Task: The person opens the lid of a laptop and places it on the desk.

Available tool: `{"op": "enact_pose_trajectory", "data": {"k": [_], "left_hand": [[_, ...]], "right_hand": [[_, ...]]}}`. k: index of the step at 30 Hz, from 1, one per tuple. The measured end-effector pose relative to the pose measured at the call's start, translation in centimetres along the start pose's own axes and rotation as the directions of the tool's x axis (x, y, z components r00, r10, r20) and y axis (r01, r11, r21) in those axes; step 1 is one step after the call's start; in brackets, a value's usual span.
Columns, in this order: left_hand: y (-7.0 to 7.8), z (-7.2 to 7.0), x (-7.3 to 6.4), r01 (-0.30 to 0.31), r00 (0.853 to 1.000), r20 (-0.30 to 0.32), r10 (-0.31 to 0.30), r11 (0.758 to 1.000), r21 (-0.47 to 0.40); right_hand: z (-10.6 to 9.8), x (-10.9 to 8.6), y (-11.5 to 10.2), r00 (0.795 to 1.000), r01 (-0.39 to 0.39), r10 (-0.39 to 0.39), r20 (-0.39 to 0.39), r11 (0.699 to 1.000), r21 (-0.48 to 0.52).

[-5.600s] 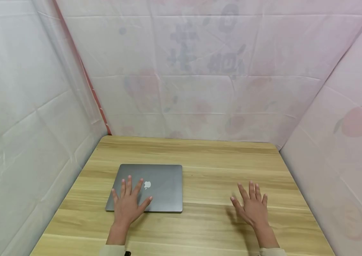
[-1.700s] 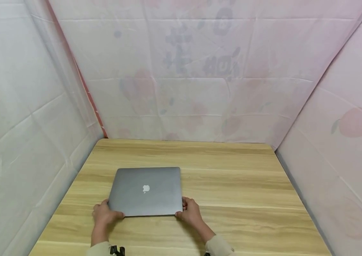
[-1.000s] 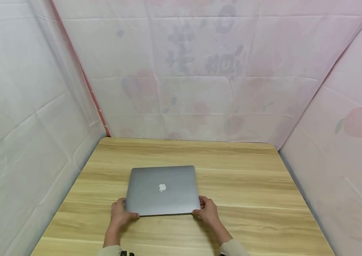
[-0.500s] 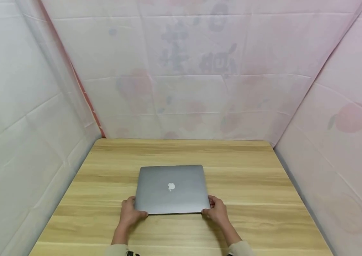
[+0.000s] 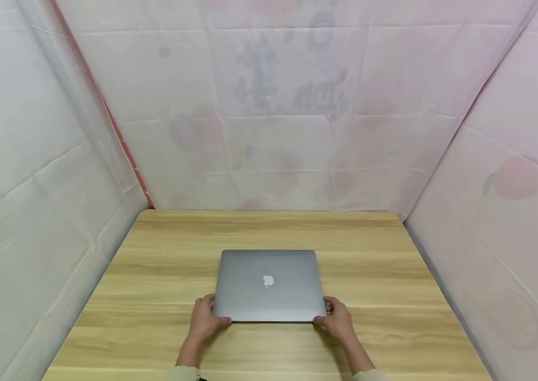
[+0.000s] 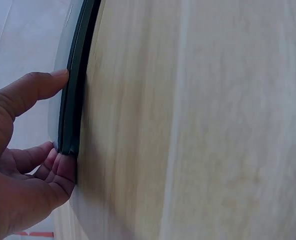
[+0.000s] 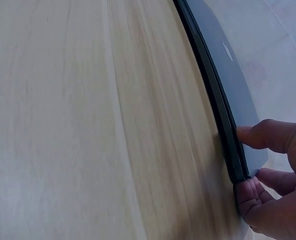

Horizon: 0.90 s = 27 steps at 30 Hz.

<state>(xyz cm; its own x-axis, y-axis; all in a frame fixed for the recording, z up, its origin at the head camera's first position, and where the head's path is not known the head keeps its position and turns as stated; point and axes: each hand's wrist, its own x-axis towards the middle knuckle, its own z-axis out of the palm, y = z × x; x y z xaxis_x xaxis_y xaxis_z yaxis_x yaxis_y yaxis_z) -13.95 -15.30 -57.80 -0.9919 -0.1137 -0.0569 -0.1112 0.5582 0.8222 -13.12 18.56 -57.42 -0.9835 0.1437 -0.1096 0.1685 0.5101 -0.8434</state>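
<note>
At the middle of the counter [image 5: 392, 286], I see the closed laptop [image 5: 272, 293], shifted toward 3 o'clock since a moment ago. The left hand [image 5: 203, 319] pinches its 8 o'clock corner, the right hand [image 5: 338, 319] its 4 o'clock corner; this sideways shift seems well controlled.

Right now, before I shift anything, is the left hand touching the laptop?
Touching. The left wrist view shows it: the left hand's thumb tip presses the near edge of the laptop, and its curled fingers meet the corner.
</note>
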Motion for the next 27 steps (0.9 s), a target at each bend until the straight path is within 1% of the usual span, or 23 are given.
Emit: {"op": "enact_pose_trajectory", "data": {"k": [3, 8, 10, 12, 19, 27], "left_hand": [[0.4, 0.5, -0.1, -0.003, 1.000, 0.006, 0.003, 1.000, -0.011], [1.0, 1.4, -0.5, -0.015, 1.000, 0.025, 0.016, 0.999, -0.039], [1.1, 1.6, -0.5, -0.032, 0.999, 0.028, 0.033, 0.999, -0.043], [1.2, 1.8, -0.5, -0.039, 0.999, 0.026, 0.041, 0.998, -0.048], [1.3, 2.0, -0.6, -0.011, 1.000, 0.026, 0.012, 0.999, -0.042], [2.0, 2.3, -1.2, -0.002, 1.000, 0.019, 0.002, 1.000, -0.014]], "right_hand": [[-0.6, -0.2, 0.2, 1.000, -0.005, 0.005, 0.006, 1.000, 0.008], [-1.8, -0.5, 0.4, 0.999, -0.038, 0.038, 0.010, 0.999, 0.032], [-2.2, -0.6, 0.4, 0.999, -0.055, 0.055, 0.004, 0.998, 0.038], [-2.4, -0.5, 0.5, 0.998, -0.056, 0.056, 0.006, 0.998, 0.033], [-2.7, -0.5, 0.9, 0.999, -0.047, 0.047, 0.015, 0.999, 0.026], [-3.1, -0.5, 1.6, 1.000, -0.020, 0.019, 0.020, 1.000, 0.009]]}}
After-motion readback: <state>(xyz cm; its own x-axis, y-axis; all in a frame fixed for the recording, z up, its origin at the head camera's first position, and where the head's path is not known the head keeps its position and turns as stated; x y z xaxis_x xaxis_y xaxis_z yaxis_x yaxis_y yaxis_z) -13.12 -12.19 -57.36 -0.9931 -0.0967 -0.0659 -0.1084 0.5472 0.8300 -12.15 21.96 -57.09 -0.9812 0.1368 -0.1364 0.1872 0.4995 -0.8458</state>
